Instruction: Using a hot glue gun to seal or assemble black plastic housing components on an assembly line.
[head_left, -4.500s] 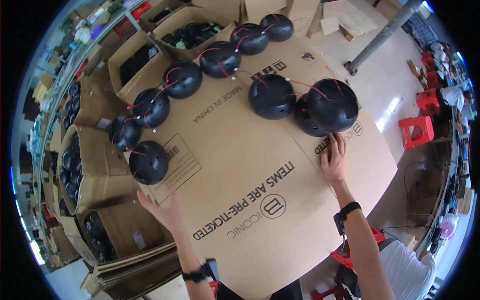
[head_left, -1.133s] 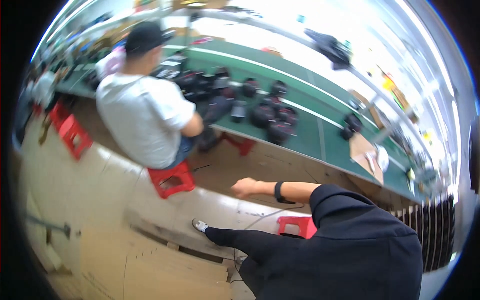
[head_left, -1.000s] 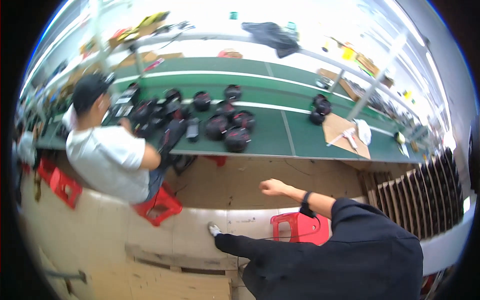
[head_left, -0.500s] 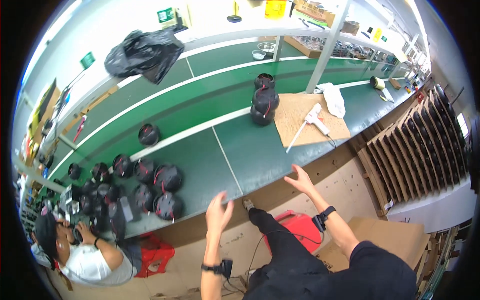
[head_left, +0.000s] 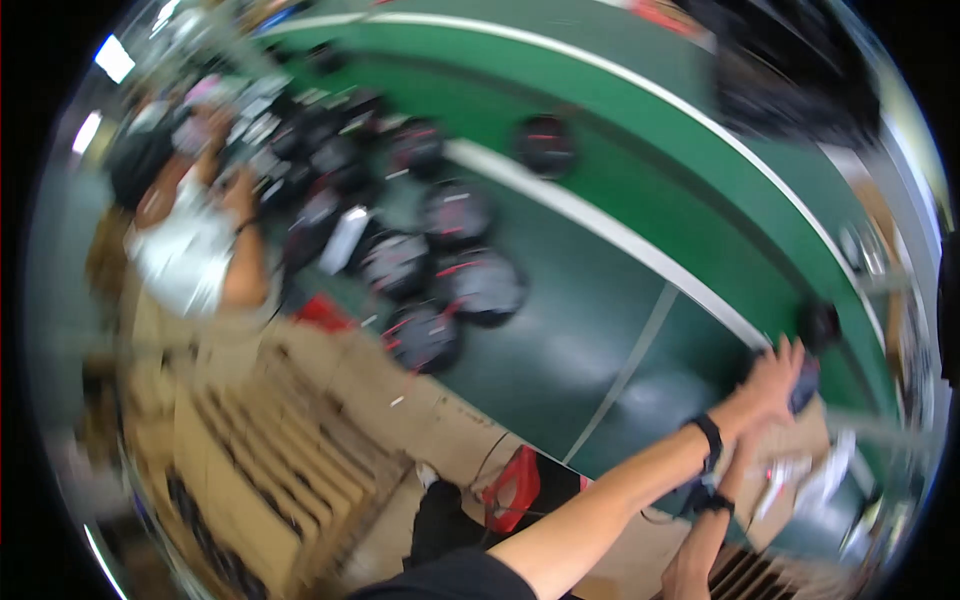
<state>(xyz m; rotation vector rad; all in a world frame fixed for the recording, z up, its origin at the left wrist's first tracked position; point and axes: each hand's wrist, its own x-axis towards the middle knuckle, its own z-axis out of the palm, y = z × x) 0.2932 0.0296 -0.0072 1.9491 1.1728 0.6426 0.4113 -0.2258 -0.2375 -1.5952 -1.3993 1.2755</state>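
My left hand (head_left: pixel 772 385) reaches across to the right side of the bench, its fingers spread over a black round housing (head_left: pixel 805 386) and curved onto it. Motion blurs the fingers, and the hand covers much of the housing. My right hand (head_left: pixel 750 440) is just below and behind the left one, mostly hidden by it, so its fingers do not show. Another black round housing (head_left: pixel 822 324) stands just beyond my left hand. Beside my hands lie a brown board (head_left: pixel 808 432) and a white glue gun (head_left: pixel 776 484) on it.
Several black round housings with red wires (head_left: pixel 482 287) stand on the left of the green bench (head_left: pixel 560 330); a single one (head_left: pixel 546 146) sits farther back. A co-worker in a white top (head_left: pixel 185 255) works at far left. A red stool (head_left: pixel 515 490) and stacked cardboard dividers (head_left: pixel 270 450) are below.
The view has swung left and blurred. Both hands, apart in front of the bench before, have come together at the black housings beside the board.
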